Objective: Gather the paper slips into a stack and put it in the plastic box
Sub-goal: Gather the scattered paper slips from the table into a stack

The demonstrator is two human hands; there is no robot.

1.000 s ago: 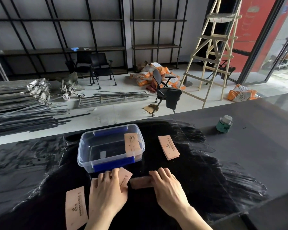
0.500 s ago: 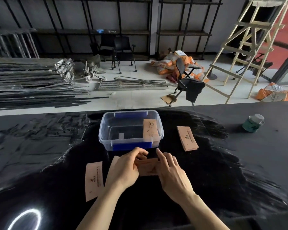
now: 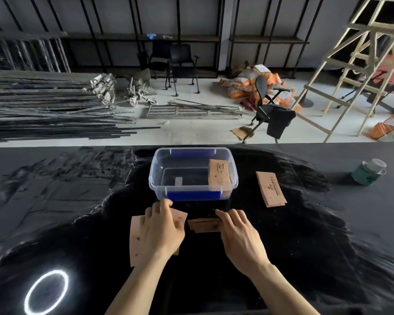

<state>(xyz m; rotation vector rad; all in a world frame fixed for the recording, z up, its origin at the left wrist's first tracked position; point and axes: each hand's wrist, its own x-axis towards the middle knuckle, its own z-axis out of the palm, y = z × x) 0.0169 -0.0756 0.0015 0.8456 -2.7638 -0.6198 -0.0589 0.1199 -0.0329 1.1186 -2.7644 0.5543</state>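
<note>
Before the box, left hand and right hand press paper sleeves.

Black shelving, wooden ladder, pale floor

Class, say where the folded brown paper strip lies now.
In the head view's centre, the folded brown paper strip lies on the table, nearer than the clear box, between the left hand and right hand, which touches it.
</note>
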